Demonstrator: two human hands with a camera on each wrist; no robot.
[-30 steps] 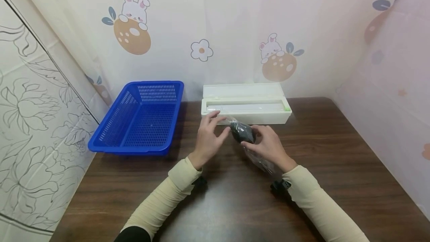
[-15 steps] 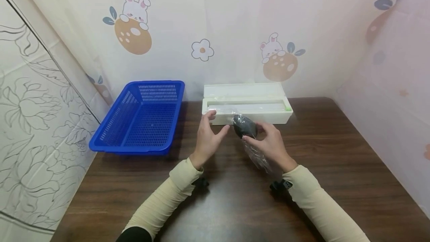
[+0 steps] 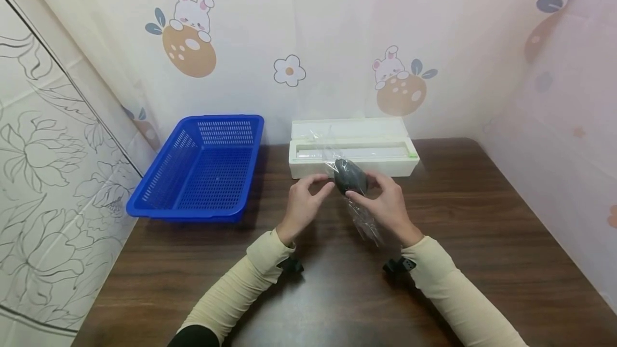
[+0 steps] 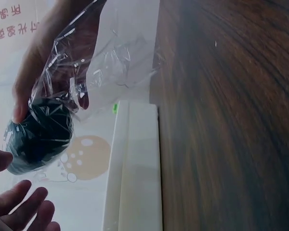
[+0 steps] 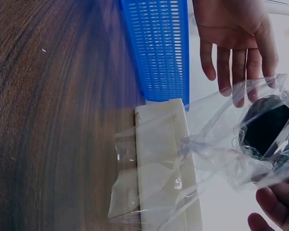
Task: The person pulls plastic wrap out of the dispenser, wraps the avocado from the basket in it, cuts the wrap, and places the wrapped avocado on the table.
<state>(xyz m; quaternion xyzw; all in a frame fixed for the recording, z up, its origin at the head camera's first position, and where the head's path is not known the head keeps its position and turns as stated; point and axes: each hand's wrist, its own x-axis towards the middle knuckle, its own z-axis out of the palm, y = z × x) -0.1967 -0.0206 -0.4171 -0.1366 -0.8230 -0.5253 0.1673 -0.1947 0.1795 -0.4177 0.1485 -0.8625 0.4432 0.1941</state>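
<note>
A dark green oval, avocado-like fruit is wrapped in clear plastic film and held above the table. My right hand grips it between thumb and fingers from the right. Loose film hangs below the fruit, and more sticks up at its upper left. On the other side my left hand reaches toward the wrapped fruit, fingertips close to its left end. In the left wrist view, its fingers are spread, with a gap to the fruit. The right wrist view shows the left hand with extended fingers near the film.
A white cling film box with raised lid stands behind the hands. To the left is a blue mesh basket. The brown wooden table ends against printed curtains at the back and sides.
The wrapped fruit has risen slightly and tilted more upright in my right hand. My left hand moved off the film, opened wider, then its fingers drew closer together near the fruit.
</note>
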